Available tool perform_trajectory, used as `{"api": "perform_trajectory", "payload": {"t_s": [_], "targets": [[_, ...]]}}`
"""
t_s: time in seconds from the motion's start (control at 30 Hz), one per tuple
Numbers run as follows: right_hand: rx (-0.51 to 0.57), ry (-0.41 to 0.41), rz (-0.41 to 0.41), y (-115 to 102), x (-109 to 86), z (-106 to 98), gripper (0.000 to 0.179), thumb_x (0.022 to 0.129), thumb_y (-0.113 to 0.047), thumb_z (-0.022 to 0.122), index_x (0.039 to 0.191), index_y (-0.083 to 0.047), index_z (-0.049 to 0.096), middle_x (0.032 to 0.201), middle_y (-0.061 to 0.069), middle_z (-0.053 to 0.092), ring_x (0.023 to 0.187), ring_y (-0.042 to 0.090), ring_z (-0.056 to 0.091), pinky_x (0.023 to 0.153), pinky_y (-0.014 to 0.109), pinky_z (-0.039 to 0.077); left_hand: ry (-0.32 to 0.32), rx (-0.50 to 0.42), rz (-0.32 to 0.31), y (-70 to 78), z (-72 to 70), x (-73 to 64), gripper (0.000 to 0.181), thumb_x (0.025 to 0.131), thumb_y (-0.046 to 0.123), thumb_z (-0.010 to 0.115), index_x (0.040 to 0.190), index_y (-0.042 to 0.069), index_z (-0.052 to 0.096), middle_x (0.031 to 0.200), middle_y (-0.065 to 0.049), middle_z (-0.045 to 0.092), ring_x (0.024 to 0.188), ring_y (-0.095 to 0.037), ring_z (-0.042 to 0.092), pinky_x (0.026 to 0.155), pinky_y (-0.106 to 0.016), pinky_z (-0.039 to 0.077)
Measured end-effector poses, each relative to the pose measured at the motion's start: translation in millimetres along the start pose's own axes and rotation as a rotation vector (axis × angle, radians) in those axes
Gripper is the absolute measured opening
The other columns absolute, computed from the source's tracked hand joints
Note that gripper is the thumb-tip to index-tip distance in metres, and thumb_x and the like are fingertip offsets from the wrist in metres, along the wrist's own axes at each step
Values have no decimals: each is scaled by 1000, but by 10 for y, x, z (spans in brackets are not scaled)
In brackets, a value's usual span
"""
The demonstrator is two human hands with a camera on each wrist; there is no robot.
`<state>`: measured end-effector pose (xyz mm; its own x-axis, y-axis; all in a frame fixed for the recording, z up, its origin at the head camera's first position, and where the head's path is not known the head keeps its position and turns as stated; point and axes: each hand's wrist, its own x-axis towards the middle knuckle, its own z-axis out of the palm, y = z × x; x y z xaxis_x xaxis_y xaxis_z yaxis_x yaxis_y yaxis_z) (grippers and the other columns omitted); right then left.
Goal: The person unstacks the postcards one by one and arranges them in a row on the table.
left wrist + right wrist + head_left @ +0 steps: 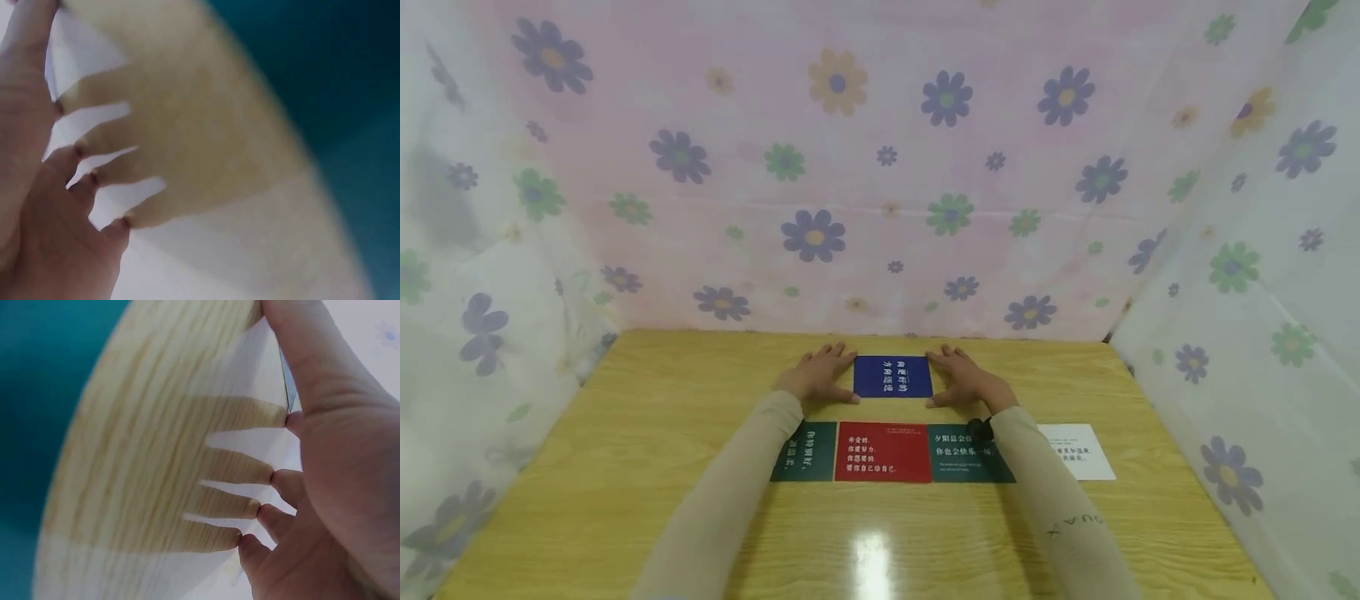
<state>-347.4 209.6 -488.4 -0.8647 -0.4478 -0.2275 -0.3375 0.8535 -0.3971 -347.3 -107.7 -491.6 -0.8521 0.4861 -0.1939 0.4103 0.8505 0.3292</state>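
Note:
A dark blue card (pixel 872 377) with white writing lies flat on the table, its lettering turned sideways. My left hand (pixel 816 375) is at its left edge, thumb and index fingertips right beside the corners. Mirroring it on the right edge is my right hand (pixel 966 382), fingers spread and fingertips down on the wood. Nearer to me runs a row of cards: a green card (pixel 812 454) partly under the left sleeve in view, a red card (pixel 883 454), a second green card (pixel 958 467) and a white card (pixel 1090 450) partly covered by the right forearm.
The wood-grain table (pixel 625 433) carries the cards. A flower-patterned cloth (pixel 880 183) rises behind the table and along both sides. Large teal areas fill one side of both wrist views, close to the cameras.

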Motion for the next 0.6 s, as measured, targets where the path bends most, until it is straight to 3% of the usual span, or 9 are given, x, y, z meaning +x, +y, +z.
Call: {"api": "perform_trajectory", "payload": {"t_s": [0.5,0.6], "targets": [[103,11,69,-90,13,11,93,81,-31,87,158,-14,38,168,23,13,154,49,8,120,69,20,26,17,-40,103,26,-37,89,91,46,73,161,11,29,168,-20,17,156,-42,14,124,-64,13],[122,27,76,-80,21,1,90,79,-31,89,155,-15,42,168,22,19,154,47,15,119,67,25,35,20,-41,100,39,-12,89,91,46,74,161,12,30,168,-20,18,155,-42,15,124,-64,14]]}}
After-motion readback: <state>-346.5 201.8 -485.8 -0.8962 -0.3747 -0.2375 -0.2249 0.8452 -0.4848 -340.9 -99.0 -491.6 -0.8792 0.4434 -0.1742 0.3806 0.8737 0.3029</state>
